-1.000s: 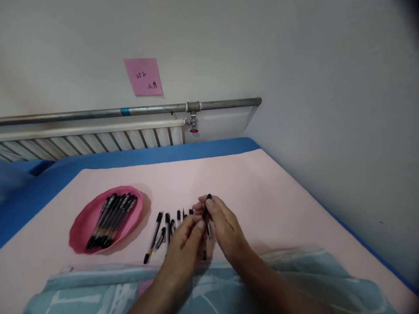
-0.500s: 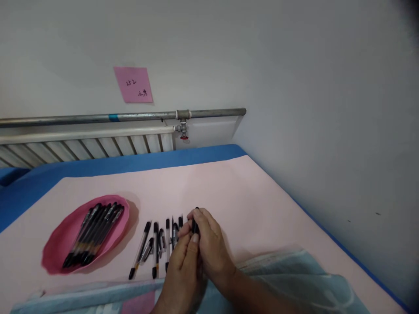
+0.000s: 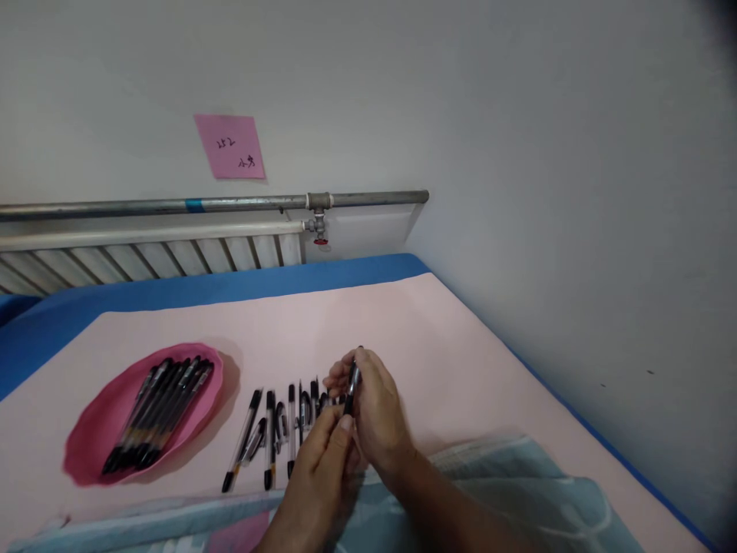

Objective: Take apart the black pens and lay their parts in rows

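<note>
Both of my hands meet over a pink sheet [image 3: 437, 338] and hold one black pen [image 3: 351, 382] upright between them. My right hand [image 3: 374, 415] wraps the pen's upper part with closed fingers. My left hand [image 3: 325, 453] pinches the pen's lower end. Just left of my hands, several black and clear pens [image 3: 270, 430] lie in a row on the sheet. Further left, a pink dish [image 3: 86, 461] holds several more black pens [image 3: 155, 415] side by side.
A light blue patterned cloth [image 3: 518, 491] covers the near edge under my forearms. A blue mat [image 3: 230, 284] shows beyond the pink sheet. A radiator [image 3: 143, 257], a metal pipe [image 3: 230, 204] and a pink sticky note [image 3: 230, 146] are on the far wall. A white wall stands close on the right.
The view has shifted, so everything sits further left in the picture. My hands have lifted the pen a little and more of its barrel shows between them.
</note>
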A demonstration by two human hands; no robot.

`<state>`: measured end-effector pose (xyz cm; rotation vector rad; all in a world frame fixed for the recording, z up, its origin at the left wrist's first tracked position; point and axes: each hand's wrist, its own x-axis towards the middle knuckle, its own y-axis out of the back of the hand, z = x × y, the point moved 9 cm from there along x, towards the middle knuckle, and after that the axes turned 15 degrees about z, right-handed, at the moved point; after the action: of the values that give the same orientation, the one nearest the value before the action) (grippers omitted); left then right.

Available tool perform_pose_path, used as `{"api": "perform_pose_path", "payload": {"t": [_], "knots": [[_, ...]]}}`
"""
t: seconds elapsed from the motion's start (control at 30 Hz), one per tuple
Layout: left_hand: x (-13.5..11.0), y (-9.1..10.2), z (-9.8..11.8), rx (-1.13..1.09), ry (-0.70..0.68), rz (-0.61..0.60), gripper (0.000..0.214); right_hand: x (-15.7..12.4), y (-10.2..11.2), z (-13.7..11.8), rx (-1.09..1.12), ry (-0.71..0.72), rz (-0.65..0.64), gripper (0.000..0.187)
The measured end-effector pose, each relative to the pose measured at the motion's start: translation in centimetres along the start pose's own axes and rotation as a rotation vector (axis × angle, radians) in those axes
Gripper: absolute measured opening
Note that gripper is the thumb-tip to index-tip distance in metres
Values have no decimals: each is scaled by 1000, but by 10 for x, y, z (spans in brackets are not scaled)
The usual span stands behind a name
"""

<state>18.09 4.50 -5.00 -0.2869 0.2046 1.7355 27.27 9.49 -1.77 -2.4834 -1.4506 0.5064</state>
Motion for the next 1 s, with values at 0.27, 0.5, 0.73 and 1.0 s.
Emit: {"api": "perform_pose_path", "payload": {"t": [0.27,0.5,0.73,1.0], "knots": [[2,1,-1,-23,144,-125,40,36,26,-27,224,-21,73,17],[8,12,6,-151,180,-33,36,4,-4,-3,-15,-206,-202,23],[13,18,11,-123,20,13,32,-5,-8,2,-212,-53,-193,20],[12,16,8,-190,122,-11,34,-9,-11,5,-135,-166,-222,13]]}}
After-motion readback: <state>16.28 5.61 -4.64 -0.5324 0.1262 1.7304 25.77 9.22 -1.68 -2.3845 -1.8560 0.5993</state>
